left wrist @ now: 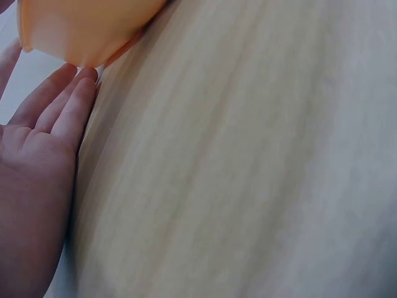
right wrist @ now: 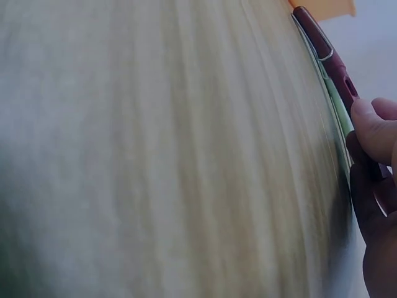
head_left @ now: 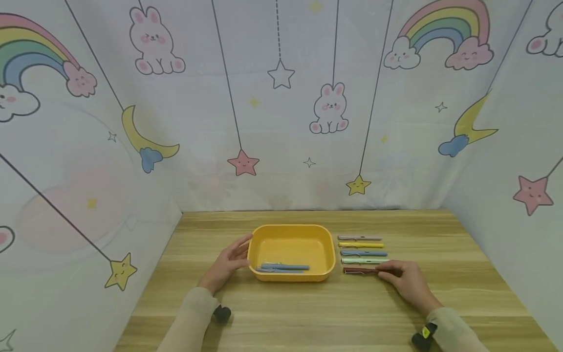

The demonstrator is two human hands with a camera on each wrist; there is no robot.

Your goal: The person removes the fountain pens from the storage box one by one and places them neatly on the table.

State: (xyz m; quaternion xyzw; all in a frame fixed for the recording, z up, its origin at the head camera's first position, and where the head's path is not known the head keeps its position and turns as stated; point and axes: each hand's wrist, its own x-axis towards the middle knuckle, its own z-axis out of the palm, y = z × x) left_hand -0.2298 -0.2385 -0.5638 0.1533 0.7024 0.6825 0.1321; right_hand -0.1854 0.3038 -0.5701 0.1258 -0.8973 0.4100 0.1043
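One maroon pen [head_left: 360, 270] (pinched) juts leftward from the right grip [head_left: 407, 281].

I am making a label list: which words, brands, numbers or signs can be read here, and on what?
No text can be read.
Pens: too small to tell whether they carry lettering.
Yellow tray: no lettering shows.
Wall: only drawings, such as rainbows, rabbits and stars.
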